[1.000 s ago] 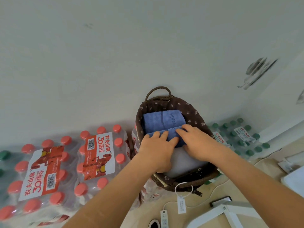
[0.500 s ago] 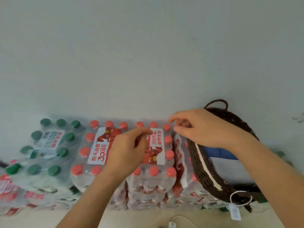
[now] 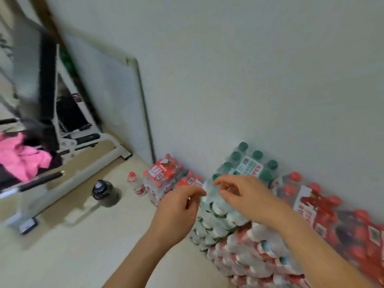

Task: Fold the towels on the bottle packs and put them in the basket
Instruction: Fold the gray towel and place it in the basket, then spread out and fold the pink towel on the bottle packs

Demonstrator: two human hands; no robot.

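Above the stacked, shrink-wrapped packs of green-capped bottles [image 3: 247, 169] against the pale wall, both bare hands hover with fingers loosely curled and nothing between them. The left hand [image 3: 176, 213] hangs just off the near corner of the pack; the right hand [image 3: 245, 196] is over its top, thumb and forefinger close together but pinching nothing visible. Packs of red-capped bottles [image 3: 307, 206] lie to the right and below. No towel and no basket are in view, so their positions cannot be told. Judged from the task, a towel would handle as light, soft and limp: take it by two adjacent corners, one per hand, so it hangs flat for folding. Left of the packs, a dark round jar [image 3: 101, 192] stands on the beige floor [image 3: 83, 246].
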